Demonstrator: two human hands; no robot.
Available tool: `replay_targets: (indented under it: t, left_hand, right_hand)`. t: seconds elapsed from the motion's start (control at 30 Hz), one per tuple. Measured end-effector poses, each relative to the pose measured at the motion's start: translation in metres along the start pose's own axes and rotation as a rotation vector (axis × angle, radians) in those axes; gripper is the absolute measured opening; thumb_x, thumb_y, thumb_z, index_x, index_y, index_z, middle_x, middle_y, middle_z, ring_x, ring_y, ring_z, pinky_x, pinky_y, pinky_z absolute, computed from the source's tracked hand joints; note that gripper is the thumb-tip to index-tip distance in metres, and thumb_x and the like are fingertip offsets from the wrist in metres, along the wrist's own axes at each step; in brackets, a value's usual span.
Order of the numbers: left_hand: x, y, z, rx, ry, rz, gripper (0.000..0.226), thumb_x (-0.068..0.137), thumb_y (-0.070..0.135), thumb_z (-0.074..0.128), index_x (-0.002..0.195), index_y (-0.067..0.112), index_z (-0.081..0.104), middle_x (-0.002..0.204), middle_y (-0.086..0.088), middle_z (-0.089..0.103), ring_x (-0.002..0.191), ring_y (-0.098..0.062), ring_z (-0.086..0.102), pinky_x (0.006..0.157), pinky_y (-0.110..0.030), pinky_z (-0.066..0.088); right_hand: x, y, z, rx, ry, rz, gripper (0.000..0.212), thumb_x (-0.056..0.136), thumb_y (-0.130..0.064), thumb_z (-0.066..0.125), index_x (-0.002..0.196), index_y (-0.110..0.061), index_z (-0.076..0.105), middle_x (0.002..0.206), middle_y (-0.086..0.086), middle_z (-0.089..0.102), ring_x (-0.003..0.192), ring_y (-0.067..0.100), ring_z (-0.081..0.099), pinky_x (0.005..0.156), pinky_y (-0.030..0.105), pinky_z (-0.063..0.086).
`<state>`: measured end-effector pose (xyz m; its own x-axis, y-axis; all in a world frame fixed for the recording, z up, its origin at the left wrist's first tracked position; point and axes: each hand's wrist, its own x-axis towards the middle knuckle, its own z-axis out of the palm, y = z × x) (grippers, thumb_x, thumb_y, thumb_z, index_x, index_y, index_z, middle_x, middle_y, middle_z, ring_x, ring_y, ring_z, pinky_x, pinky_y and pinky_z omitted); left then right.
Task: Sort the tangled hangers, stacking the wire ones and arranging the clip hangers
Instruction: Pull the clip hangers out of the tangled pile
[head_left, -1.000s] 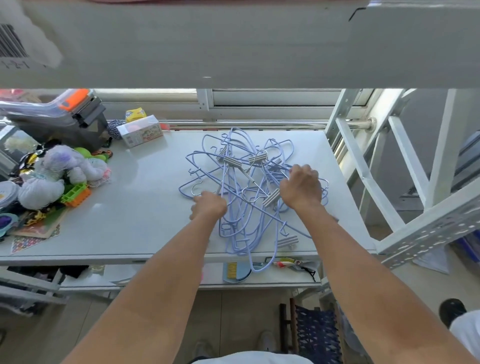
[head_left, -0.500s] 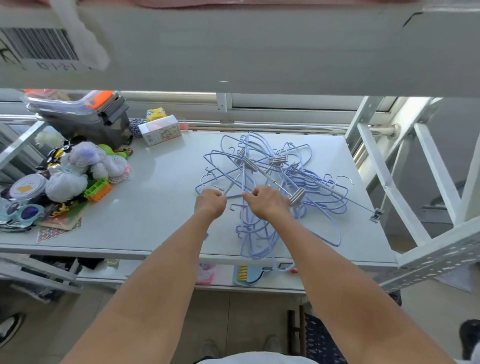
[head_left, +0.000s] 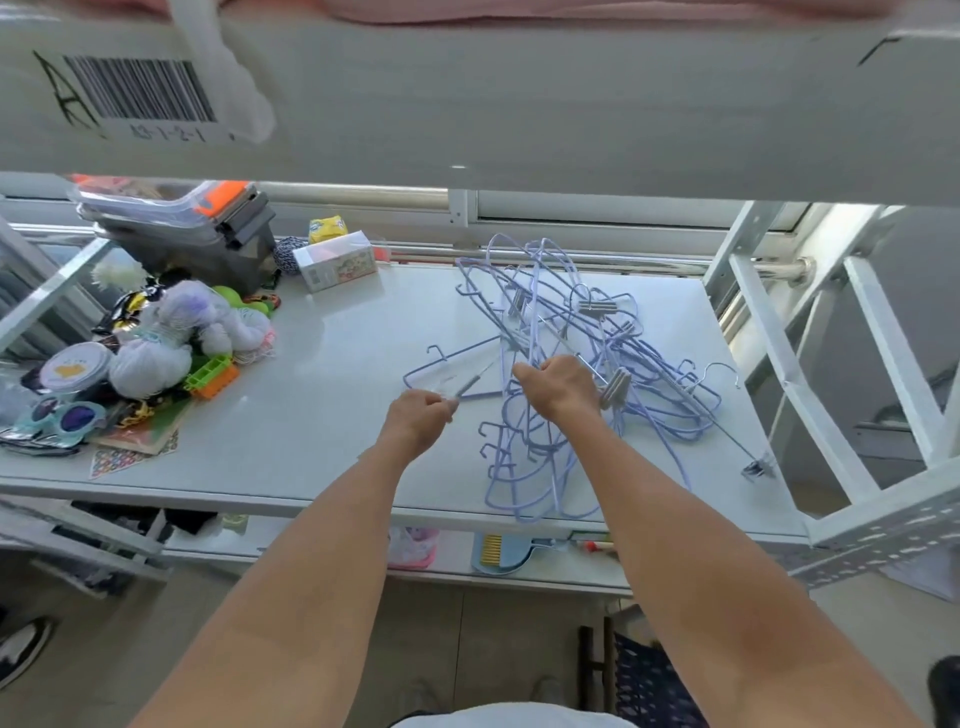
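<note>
A tangled heap of pale blue wire hangers (head_left: 566, 332) with several metal clip hangers mixed in lies on the right half of the white table (head_left: 322, 415). My left hand (head_left: 418, 418) is closed on the end of a thin metal clip hanger bar (head_left: 470, 385) that crosses a blue wire hanger (head_left: 441, 366) lying apart to the heap's left. My right hand (head_left: 558, 387) grips blue wires at the near side of the heap, beside a metal clip (head_left: 615, 387). Another clip (head_left: 756, 467) sticks out at the table's right edge.
Soft toys (head_left: 171, 338), a green and orange block, sunglasses and tins crowd the table's left end. A grey toolbox (head_left: 208, 234) and a small carton (head_left: 337, 265) stand at the back. A shelf beam runs overhead; white metal framing rises on the right.
My left hand has pulled leftward, drawing a blue wire hanger and the metal bar out of the heap. My right hand stayed on the heap's near side. The camera has shifted.
</note>
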<state>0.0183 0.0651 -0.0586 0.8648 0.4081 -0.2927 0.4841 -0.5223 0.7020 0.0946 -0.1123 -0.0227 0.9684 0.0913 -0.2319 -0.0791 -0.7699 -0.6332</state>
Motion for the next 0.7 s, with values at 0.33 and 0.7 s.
replay_targets:
  t: [0.33, 0.7]
  left_hand:
    - [0.015, 0.006, -0.006, -0.094, 0.433, -0.287, 0.039, 0.098, 0.024, 0.035, 0.110, 0.002, 0.065, 0.114, -0.019, 0.065, 0.105, -0.036, 0.060, 0.088, -0.038, 0.047]
    - [0.057, -0.041, -0.079, 0.545, 0.392, -0.381, 0.071, 0.087, 0.021, 0.052, 0.145, -0.004, 0.020, 0.145, -0.021, 0.028, 0.130, -0.035, 0.033, 0.106, -0.043, 0.033]
  right_hand:
    - [0.002, 0.012, 0.003, -0.086, -0.058, -0.024, 0.040, 0.081, -0.050, 0.052, 0.061, -0.016, 0.046, 0.063, 0.001, 0.052, 0.067, 0.025, 0.053, 0.064, 0.034, 0.044]
    - [-0.010, 0.011, 0.006, -0.413, 0.221, -0.166, 0.044, 0.096, -0.044, 0.033, 0.110, -0.011, 0.060, 0.108, 0.015, 0.065, 0.099, 0.034, 0.061, 0.075, 0.038, 0.046]
